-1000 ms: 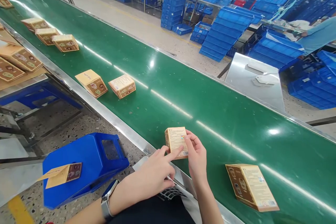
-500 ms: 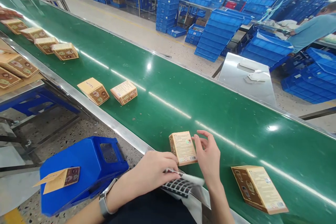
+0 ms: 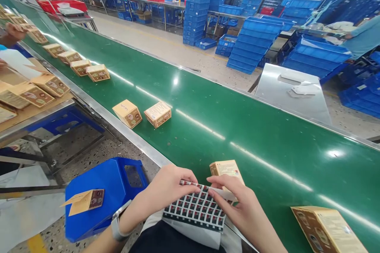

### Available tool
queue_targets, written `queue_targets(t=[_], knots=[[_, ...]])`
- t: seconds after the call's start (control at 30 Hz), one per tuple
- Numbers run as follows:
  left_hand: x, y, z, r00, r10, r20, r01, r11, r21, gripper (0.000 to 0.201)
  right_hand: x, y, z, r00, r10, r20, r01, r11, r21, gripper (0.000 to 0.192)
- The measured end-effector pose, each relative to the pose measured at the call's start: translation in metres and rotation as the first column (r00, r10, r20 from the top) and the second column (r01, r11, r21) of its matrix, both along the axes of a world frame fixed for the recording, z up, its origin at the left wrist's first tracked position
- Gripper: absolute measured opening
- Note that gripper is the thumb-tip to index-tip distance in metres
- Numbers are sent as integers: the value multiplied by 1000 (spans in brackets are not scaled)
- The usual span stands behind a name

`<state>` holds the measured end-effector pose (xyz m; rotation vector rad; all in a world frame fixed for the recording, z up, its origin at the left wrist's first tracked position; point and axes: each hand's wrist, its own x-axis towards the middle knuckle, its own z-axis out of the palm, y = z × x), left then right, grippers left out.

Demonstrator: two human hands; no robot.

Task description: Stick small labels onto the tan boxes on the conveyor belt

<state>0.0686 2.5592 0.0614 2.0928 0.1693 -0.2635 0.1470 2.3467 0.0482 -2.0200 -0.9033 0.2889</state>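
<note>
A sheet of small dark-and-red square stickers [image 3: 192, 210] spreads out in front of me, with white backing around and under it. My left hand [image 3: 175, 184] pinches its upper left edge between thumb and fingers. At the upper right, my right hand [image 3: 234, 197] has thumb and forefinger closed on the sheet's edge. Just beyond that hand, a brown-and-cream box [image 3: 227, 168] rests on the green conveyor belt [image 3: 261, 142], its lower part hidden by my fingers. Another such box [image 3: 329, 229] lies tilted on the belt to the right.
Two boxes [image 3: 158, 114] sit upstream, with several more farther left near another person's hand [image 3: 14, 31]. A blue stool [image 3: 92, 174] bears an open folded carton [image 3: 87, 202]. Metal rails edge the belt. Stacked blue crates [image 3: 255, 43] stand beyond it.
The sticker sheet has been spread flatter and turned towards me. My right hand has moved from beside the nearest box onto the sheet's edge. The view has shifted, showing more to the left.
</note>
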Motion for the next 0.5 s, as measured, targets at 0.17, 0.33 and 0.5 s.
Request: queue_targets(t=[0.17,0.33,0.5], knots=[[-1,-8,-4,999,19,41,-21,999,46,13,-1,4,-13,912,41,409,-63,997,41,10],[3,-1,-9,997,70,26,-69,997,-47,16,-5,3,-17,916,-11,402,-33,994,103,12],[27,64,-30,902,279,329,-303,953,22,21,-1,-19,-11,972,-208,106,187,966,177,8]])
